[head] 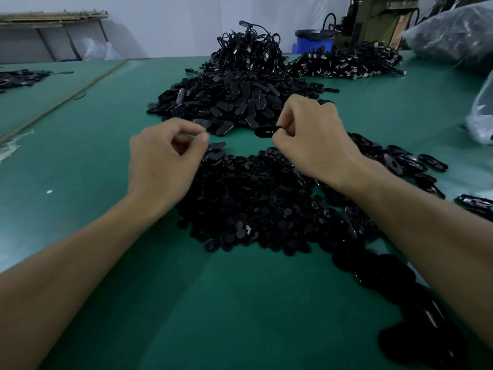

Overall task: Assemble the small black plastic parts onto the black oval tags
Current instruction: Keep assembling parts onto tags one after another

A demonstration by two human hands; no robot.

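Right hand (312, 137) pinches one oval tag (264, 131) by its end and holds it level above the table, over the gap between the tag heap (226, 102) behind and the pile of small parts (253, 204) in front. Left hand (162, 161) is curled, thumb and forefinger tips together, near the tag's free end but apart from it; can't tell if a small part is between them. Loose tags (416, 161) lie right of the right wrist. Green table (240, 303) runs wide on the left, out to a diagonal seam strip (66, 100). Plastic bag (480, 113) sits at the right edge
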